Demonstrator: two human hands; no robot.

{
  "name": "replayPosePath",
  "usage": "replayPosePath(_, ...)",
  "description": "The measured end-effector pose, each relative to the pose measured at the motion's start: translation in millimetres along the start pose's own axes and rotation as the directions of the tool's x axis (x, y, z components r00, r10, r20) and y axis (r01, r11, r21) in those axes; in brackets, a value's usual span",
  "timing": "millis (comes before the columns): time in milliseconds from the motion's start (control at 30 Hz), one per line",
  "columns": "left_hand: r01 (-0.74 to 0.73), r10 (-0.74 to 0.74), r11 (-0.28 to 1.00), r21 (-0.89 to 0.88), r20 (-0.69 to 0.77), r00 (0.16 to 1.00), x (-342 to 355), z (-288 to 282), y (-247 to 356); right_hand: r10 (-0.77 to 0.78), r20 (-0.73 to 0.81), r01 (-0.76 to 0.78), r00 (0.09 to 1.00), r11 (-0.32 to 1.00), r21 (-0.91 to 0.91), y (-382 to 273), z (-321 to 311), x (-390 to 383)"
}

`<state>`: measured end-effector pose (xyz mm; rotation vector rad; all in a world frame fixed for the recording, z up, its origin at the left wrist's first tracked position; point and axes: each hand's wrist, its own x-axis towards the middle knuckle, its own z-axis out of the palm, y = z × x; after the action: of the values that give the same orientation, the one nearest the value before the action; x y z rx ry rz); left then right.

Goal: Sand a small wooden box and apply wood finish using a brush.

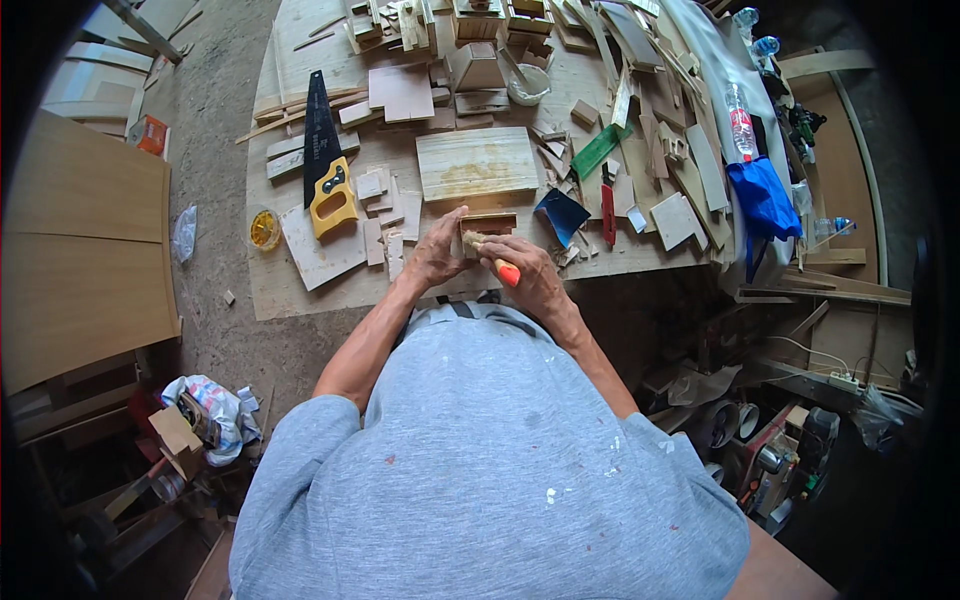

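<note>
At the near edge of the workbench, my left hand (438,250) grips the left side of a small wooden box (490,220). My right hand (532,268) is closed round a brush, whose orange-red handle end (508,272) points back toward me. Its pale bristles (471,239) are against or just over the near side of the box; which one, I cannot tell. Just beyond the box lies a flat, stained wooden board (476,165). A blue sheet, perhaps sandpaper (563,216), and a red utility knife (608,205) are right of my hands.
A yellow-handled handsaw (330,190) and a round tub of yellow stuff (264,229) are on the left. Wood offcuts (400,92) cover much of the bench (285,300). A white bowl (528,85) stands farther back. A blue bag (763,195) and plastic bottle (740,122) are at the right edge.
</note>
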<state>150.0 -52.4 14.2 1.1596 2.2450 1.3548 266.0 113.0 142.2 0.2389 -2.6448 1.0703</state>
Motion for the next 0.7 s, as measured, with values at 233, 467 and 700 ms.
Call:
replayPosePath(233,0.030,-0.031,0.998,0.055,0.019,0.999,-3,-1,0,0.232,0.293,-0.263,0.928,0.962,0.069,-10,-14,-7)
replayPosePath(467,0.040,-0.040,0.998,0.046,-0.003,0.999,-3,0,0,0.109,0.065,-0.117,0.992,0.982,0.146,-5,-7,-1)
replayPosePath(700,0.049,-0.048,0.996,0.070,-0.017,0.999,-2,-1,5,0.061,-0.114,-0.049,0.992,0.993,0.109,-7,0,-7)
